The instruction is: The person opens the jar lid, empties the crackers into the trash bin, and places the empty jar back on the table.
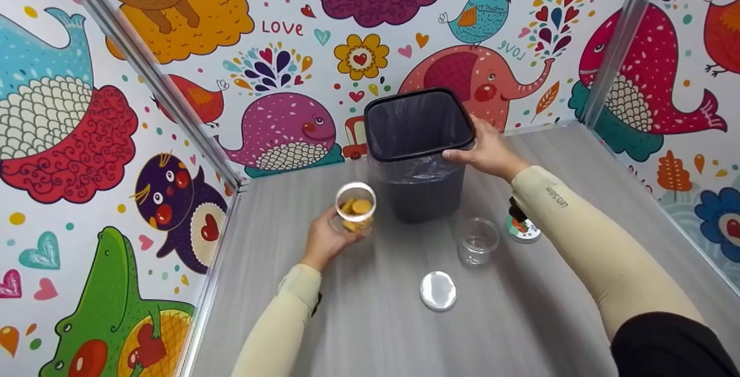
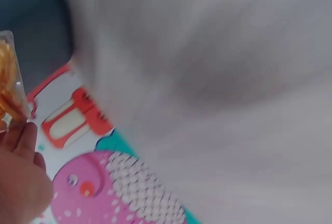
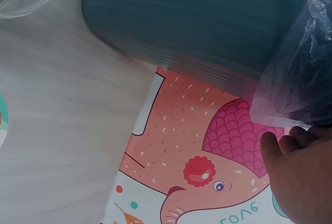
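Note:
My left hand (image 1: 326, 241) grips a clear plastic jar (image 1: 354, 192) of round yellow-orange biscuits (image 1: 362, 206), with its open mouth turned up. The jar is just left of a dark trash can (image 1: 425, 195), above the table. In the left wrist view the biscuits (image 2: 7, 73) show through the jar wall beside the fingers. My right hand (image 1: 491, 148) holds the trash can's rim at its right side, thumb over the front corner. A thin clear bag (image 3: 290, 89) lines the can and hangs over its outside. The can looks slightly tilted.
A second clear jar (image 1: 478, 242) without a lid stands in front of the can. Nearby lie a silvery round lid (image 1: 438, 291) and a colourfully printed round lid (image 1: 524, 230), partly behind the right forearm. Patterned wall panels (image 1: 289, 128) enclose the grey table (image 1: 370, 331).

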`<state>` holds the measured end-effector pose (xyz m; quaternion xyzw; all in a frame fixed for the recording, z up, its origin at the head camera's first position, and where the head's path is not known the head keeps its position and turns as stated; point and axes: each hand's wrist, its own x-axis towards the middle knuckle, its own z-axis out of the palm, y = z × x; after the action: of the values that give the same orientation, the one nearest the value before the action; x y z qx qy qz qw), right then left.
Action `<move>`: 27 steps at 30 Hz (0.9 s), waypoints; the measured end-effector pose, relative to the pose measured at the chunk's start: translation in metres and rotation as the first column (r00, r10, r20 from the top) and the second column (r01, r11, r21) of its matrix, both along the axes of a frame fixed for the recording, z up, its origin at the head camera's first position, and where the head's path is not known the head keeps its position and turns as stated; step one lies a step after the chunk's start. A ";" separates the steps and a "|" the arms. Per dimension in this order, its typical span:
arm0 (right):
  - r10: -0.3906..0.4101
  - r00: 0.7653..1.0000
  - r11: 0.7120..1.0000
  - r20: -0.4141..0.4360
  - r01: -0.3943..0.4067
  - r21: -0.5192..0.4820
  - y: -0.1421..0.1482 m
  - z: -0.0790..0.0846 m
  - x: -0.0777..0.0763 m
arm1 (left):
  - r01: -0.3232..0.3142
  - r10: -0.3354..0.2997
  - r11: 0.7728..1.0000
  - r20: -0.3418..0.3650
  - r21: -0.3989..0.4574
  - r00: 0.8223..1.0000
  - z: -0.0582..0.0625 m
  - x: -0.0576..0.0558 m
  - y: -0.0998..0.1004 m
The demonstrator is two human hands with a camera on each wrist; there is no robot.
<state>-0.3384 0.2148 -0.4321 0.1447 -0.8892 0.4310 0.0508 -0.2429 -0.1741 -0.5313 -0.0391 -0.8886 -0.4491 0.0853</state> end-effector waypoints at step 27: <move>0.010 0.999 1.000 -0.043 -0.011 -0.015 0.000 -0.003 -0.002 | -0.095 -0.139 0.835 -0.375 -0.542 0.916 0.164 -0.070 0.026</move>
<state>-0.3400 0.2152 -0.4348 0.1581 -0.8839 0.4347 0.0688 -0.3129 -0.1485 -0.3675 -0.1633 -0.9425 -0.1586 0.2446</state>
